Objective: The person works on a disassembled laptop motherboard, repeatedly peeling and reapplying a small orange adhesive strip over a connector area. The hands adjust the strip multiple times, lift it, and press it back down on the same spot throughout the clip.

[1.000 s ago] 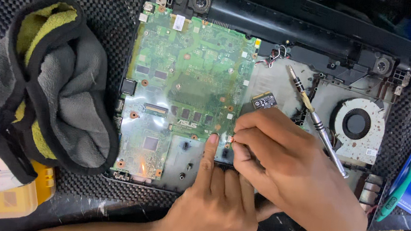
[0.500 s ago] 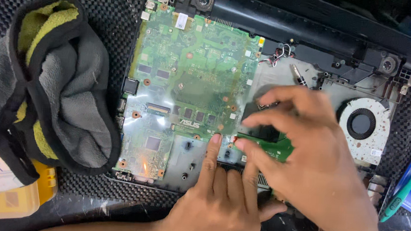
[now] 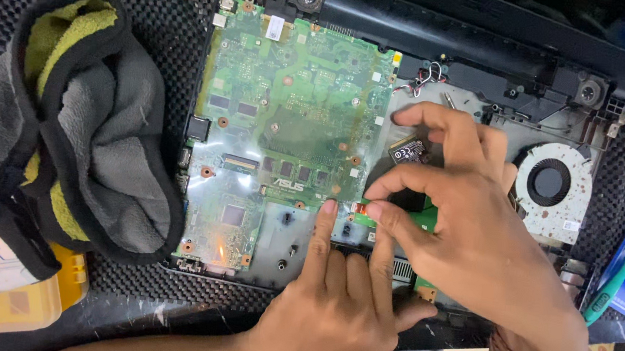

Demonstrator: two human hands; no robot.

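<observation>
An opened laptop base (image 3: 487, 33) lies on a black mesh mat, with its large green motherboard (image 3: 287, 114) exposed. My left hand (image 3: 332, 303) rests flat at the near edge, its index fingertip pressing the motherboard's lower right corner. My right hand (image 3: 465, 225) hovers just right of it. Thumb and index finger pinch the left end of a small green daughter board (image 3: 426, 220), most of which my palm hides. A small black card (image 3: 407, 149) sits under my raised fingers. A metal screwdriver tip (image 3: 448, 101) pokes out beyond them.
A grey and yellow cloth (image 3: 93, 128) is bunched at the left. A yellow plastic box (image 3: 13, 300) stands at the bottom left. The round cooling fan (image 3: 550, 183) sits at the laptop's right, and a green-handled tool (image 3: 621, 270) lies at the far right edge.
My right hand has moved up from the lower board edge, spread over the small black card and pinched the daughter board's left end. The left index finger has stayed in place.
</observation>
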